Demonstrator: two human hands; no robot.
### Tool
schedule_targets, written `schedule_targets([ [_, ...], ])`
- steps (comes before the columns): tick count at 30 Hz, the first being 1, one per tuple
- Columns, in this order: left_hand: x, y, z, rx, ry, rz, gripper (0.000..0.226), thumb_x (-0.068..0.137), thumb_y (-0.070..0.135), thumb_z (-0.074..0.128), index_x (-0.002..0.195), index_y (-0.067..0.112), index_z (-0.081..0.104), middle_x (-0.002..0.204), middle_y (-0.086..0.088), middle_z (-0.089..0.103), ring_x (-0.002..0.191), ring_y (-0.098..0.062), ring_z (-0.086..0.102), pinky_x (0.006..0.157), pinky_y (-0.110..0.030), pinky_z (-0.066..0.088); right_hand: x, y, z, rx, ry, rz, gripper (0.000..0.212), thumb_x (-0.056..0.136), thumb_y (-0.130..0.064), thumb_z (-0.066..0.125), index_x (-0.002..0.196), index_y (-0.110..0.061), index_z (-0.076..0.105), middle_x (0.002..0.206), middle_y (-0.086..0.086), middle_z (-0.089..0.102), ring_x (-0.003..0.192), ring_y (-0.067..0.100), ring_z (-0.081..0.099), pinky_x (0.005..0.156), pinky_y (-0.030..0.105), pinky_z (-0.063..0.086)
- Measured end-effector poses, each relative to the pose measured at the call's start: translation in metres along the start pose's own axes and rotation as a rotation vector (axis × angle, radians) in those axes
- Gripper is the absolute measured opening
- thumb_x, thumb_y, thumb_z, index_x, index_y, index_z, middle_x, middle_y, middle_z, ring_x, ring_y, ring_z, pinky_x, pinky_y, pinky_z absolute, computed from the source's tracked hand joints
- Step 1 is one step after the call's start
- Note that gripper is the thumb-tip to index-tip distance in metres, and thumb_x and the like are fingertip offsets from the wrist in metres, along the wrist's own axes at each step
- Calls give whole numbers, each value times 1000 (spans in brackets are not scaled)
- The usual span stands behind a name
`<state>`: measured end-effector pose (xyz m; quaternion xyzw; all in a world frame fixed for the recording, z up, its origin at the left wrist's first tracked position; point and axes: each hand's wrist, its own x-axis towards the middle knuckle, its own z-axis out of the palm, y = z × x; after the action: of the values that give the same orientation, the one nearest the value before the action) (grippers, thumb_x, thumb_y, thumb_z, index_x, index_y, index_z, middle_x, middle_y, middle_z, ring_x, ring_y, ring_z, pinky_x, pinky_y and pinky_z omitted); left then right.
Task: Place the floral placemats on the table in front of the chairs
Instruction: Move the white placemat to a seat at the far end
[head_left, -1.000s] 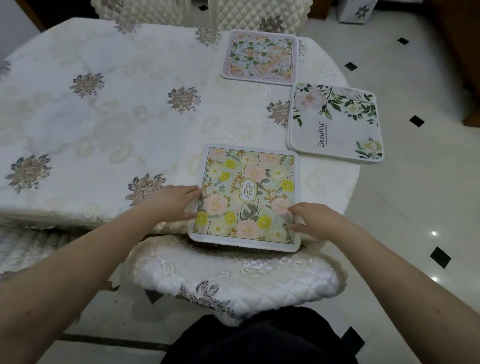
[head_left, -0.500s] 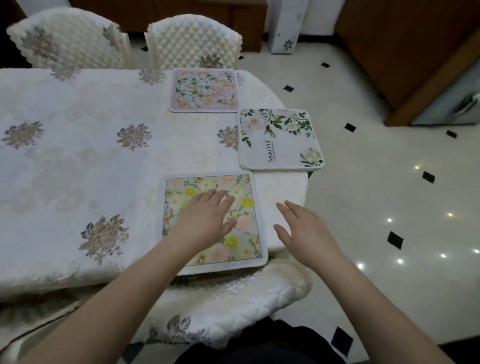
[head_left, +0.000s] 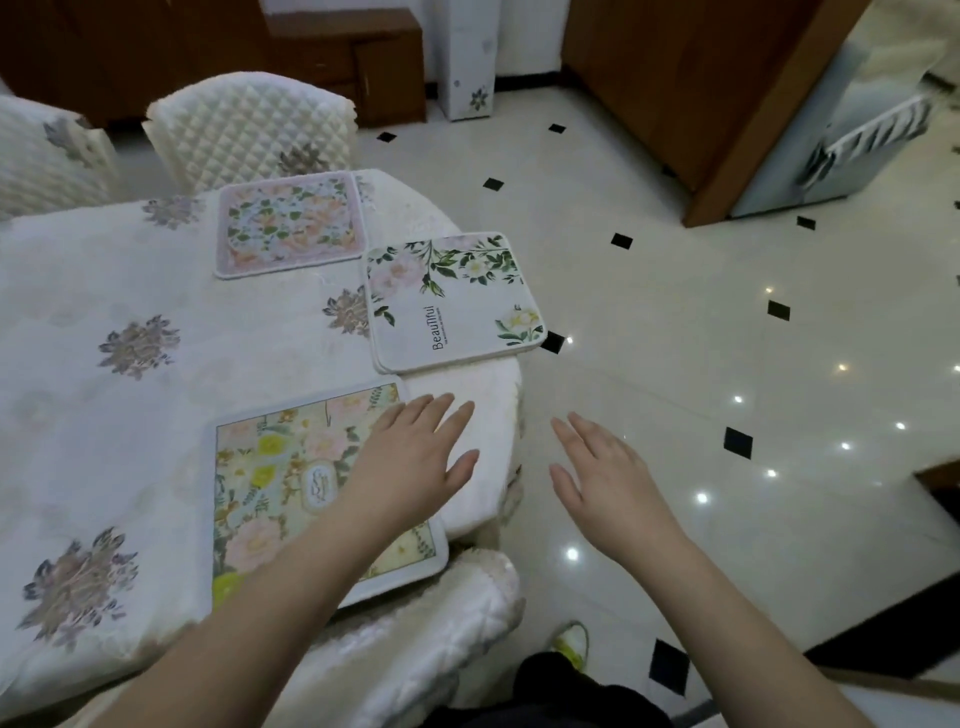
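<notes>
Three floral placemats lie on the white tablecloth (head_left: 104, 415). Nearest me is a yellow-and-pink flowered placemat (head_left: 280, 478), above the quilted chair seat (head_left: 415, 634). A white placemat printed "Beautiful" (head_left: 452, 301) sits at the table's right end and overhangs the edge. A pink-bordered placemat (head_left: 291, 223) lies at the far side, before a quilted chair back (head_left: 244, 130). My left hand (head_left: 415, 457) hovers flat over the near placemat's right edge, fingers apart, holding nothing. My right hand (head_left: 602, 478) is open in the air beyond the table's edge, over the floor.
A second quilted chair (head_left: 47, 150) stands at the far left. Glossy white floor tiles with black diamonds (head_left: 737, 441) spread to the right. Wooden cabinets (head_left: 675, 93) and a metallic appliance (head_left: 857, 130) line the back and right.
Both hands have let go of the near placemat, which now lies flat on the table. They lifted and shifted right as my view swung up and to the right.
</notes>
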<state>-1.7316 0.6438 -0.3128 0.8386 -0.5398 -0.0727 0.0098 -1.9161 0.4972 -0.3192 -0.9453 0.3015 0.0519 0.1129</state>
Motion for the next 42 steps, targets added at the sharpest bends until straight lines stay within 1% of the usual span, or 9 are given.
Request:
schedule_targets([
  [3,22,30,3,68,47,-15,63,91,53,31,134,18,60,133,-9,63,121,-32,60,99,-50,47,3,33,0,6,-15,16,80,84,-53,0,155,-22,23,162,3,22,148,23,22,118,38,16],
  [7,53,73,7,120,26,-21,61,90,51,34,129,16,65,129,-10,65,118,-34,62,96,-51,49,8,84,2,1,21,61,66,93,-45,19,151,-19,36,157,6,34,143,29,34,114,45,30],
  [10,78,105,11,112,-3,-41,60,88,50,36,125,14,67,127,-11,66,117,-34,63,95,-51,50,14,118,1,13,35,75,61,95,-42,24,149,-19,40,154,6,39,140,29,38,112,46,33],
  [16,116,161,10,94,37,-13,60,90,49,36,130,13,63,132,-12,62,124,-34,57,102,-51,46,23,170,-10,-47,82,84,59,96,-43,27,148,-19,40,153,5,41,141,27,38,116,45,14],
  [21,140,185,11,110,111,33,58,92,47,36,129,12,63,137,-12,59,130,-34,52,108,-49,37,31,197,-16,-50,106,94,59,97,-43,26,149,-19,40,153,5,41,142,27,37,116,45,11],
  [23,150,188,11,118,129,56,57,92,47,37,130,12,62,138,-12,58,132,-34,50,108,-48,31,36,203,-19,-40,111,103,59,97,-43,25,149,-19,38,154,4,39,143,26,35,116,45,10],
  [27,173,182,14,122,120,45,58,93,48,37,132,13,61,141,-12,56,135,-34,47,109,-49,34,57,211,-21,-40,126,103,59,96,-43,26,148,-19,42,153,3,42,141,26,38,115,44,11],
  [36,240,144,21,123,137,36,61,94,50,33,135,14,60,144,-11,54,135,-33,47,111,-46,22,145,213,-39,-117,126,20,57,94,-40,32,144,-19,47,149,5,47,137,27,44,112,47,17],
  [42,284,117,18,105,123,0,61,94,50,31,135,15,60,145,-10,53,135,-32,47,110,-47,23,201,219,-53,-143,112,-6,57,94,-40,29,143,-18,49,149,5,47,137,27,44,112,46,16],
])
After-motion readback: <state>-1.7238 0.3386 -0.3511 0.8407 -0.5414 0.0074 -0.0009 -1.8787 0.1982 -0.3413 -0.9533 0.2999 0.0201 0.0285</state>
